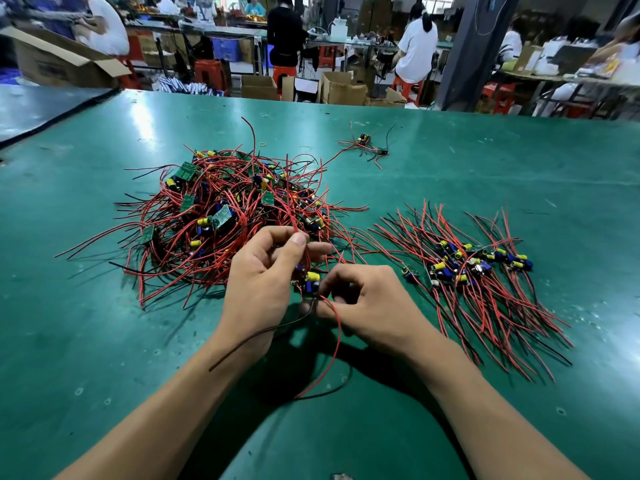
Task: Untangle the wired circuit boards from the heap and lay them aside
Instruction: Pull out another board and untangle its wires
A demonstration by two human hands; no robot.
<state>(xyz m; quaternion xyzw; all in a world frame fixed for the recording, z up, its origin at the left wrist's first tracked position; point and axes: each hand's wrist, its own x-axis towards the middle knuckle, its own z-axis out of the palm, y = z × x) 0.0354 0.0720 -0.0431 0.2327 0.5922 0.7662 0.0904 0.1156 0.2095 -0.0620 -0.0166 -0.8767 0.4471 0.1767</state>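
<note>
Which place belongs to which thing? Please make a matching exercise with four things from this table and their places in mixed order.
Things:
1. tangled heap
2. sorted row
3. small stray bundle
4. held board

Places:
A. between the left hand and right hand
B. far side of the table, alone
C. right of the hands
D. left of centre, beyond the left hand

Pairs: 1-D, 2-C, 3-B, 4-A

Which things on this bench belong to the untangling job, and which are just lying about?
Part of the job:
tangled heap
held board, its wires pinched by the left hand and right hand
laid-aside row

Lying about:
yellow rubber band
cardboard box
small far cluster of wired boards (role unclear)
</note>
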